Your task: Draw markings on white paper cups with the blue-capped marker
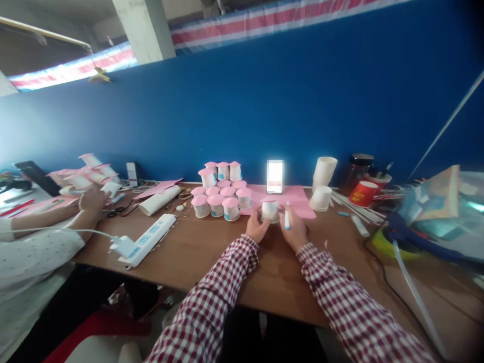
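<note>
Evidently, steadiness is sought in the way a small white paper cup topped with a flat pink paper disc (269, 213) is held: it is placed low in front of the body, by a broad pink paper sheet (302, 200); whether its base is borne by the brown wooden tabletop (212, 244) cannot be told. Its left side is gripped by the left hand (258, 227), while a slim white and pale-blue marker-like pen (287, 220) is clasped roughly upright in the right hand (295, 229), close beside the cup; whether the cup is also touched by those fingers cannot be made out. A bright-screened phone (274, 176) is stood upright just beyond, probably so that it can be seen over the hands. Similar pink-topped white paper cups (216, 206) are grouped closely to the left, perhaps to be out of the forearms' way. On the right, reach is bounded by a single plain white paper cup (320, 198) and a tall white cup stack (324, 174), and at the back by a high blue partition (264, 101). Most room is offered between the held cup and the near table edge, which is crossed by both forearms; farther left, movement would be limited by a long white power strip (153, 237).
</note>
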`<state>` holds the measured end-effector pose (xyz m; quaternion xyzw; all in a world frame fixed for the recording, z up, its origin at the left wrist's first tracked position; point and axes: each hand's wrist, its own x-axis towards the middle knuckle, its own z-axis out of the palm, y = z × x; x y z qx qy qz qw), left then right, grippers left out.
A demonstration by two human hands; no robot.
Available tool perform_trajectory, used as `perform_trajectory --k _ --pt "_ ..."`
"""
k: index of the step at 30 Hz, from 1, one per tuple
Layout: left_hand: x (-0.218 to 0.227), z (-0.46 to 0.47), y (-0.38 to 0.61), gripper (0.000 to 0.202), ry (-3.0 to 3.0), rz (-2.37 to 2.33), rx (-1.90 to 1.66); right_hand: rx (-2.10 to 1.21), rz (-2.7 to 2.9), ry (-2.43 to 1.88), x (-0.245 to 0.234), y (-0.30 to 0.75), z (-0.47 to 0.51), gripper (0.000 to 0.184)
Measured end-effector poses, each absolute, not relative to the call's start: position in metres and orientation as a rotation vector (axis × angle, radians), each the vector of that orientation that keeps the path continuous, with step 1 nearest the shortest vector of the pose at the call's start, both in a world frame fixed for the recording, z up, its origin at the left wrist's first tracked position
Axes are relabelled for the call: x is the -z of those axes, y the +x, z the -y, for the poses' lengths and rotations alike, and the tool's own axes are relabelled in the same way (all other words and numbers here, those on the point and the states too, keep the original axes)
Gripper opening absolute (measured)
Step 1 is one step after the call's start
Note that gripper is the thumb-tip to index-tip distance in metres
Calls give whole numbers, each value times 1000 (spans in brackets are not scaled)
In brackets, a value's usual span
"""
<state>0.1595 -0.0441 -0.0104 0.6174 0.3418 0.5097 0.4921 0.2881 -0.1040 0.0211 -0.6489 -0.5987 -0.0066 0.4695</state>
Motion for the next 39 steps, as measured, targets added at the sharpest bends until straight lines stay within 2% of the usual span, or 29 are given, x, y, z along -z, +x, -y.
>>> perform_trajectory --k 12,17,22,34,39 --pt "18 43 161 66 1649 -1096 -1258 27 1433 -1606 -19 288 106 36" --pt "9 49 161 85 1604 -1169 -1241 7 1421 -1646 -20 288 105 37" --pt "-3 56 162 88 1616 -1155 -1226 -20 1413 -1665 -18 290 103 36" --pt "-13 64 166 78 1617 -1291 -1247 3 1421 -1638 -15 292 101 37" --pt "-12 69 165 64 1643 -1252 -1278 11 1367 -1592 -13 295 100 37"
